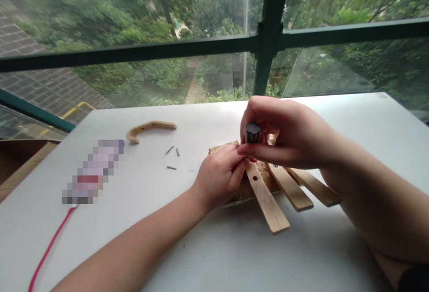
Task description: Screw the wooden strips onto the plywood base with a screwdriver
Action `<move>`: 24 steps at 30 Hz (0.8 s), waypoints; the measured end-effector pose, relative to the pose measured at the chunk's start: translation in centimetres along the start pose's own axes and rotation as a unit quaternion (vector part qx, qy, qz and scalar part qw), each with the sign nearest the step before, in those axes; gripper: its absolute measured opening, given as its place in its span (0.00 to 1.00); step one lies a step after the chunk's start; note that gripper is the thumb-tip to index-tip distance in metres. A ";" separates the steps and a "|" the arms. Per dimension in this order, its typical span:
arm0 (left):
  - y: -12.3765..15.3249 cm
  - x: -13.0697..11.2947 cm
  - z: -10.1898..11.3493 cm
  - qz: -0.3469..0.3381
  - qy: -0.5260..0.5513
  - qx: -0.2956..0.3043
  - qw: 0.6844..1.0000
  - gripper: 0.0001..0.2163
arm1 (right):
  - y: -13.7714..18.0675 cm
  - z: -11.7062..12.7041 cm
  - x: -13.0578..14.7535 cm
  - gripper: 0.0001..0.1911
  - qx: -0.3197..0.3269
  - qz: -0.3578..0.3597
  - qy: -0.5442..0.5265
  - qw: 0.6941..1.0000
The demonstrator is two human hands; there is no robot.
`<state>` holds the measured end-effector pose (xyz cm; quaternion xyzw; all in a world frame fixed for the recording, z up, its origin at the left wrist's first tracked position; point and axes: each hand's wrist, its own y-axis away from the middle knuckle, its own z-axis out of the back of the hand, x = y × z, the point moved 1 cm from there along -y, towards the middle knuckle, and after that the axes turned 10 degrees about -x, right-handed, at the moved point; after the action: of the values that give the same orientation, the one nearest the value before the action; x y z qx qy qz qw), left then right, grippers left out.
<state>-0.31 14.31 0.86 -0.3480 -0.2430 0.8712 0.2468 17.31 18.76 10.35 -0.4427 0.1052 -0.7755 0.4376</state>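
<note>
My right hand [284, 133] is closed round the dark handle of a screwdriver [253, 132], held upright over a wooden assembly [268, 193] of flat slats that fan out toward me. My left hand [219, 173] is curled on the left side of that assembly, its fingertips pinched together right under the screwdriver; what they pinch is hidden. The screwdriver's tip is hidden behind my fingers.
A curved wooden piece [149, 129] with holes lies on the white table [100, 238] at the back left. Three small screws [172, 158] lie loose near it. A blurred tag with a red cord [50, 247] lies at the left. A window runs behind the table.
</note>
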 end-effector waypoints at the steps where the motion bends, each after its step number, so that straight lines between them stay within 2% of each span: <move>1: 0.0 0.0 0.0 0.003 0.002 0.000 1.000 0.07 | 0.0 -0.1 0.0 0.08 -0.002 0.002 -0.001 1.000; 7: -0.1 -0.1 0.1 0.011 0.021 -0.001 1.000 0.09 | -0.1 -0.3 -0.1 0.08 -0.007 0.021 0.022 1.000; 13: 0.1 -0.2 0.4 -0.011 0.008 -0.007 1.000 0.10 | 0.0 -0.4 0.1 0.08 -0.010 0.039 0.047 0.998; 19: 0.1 -0.3 0.0 -0.010 -0.012 -0.061 0.998 0.10 | 0.1 -0.5 0.1 0.09 -0.011 0.036 0.057 0.998; 24: 0.2 -0.3 -0.1 -0.006 0.003 -0.083 0.997 0.09 | 0.1 -0.8 -0.4 0.10 -0.005 0.056 0.045 0.997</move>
<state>-0.09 13.99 0.82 -0.3680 -0.3158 0.8457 0.2226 16.81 18.81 9.60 -0.4033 0.1537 -0.7681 0.4730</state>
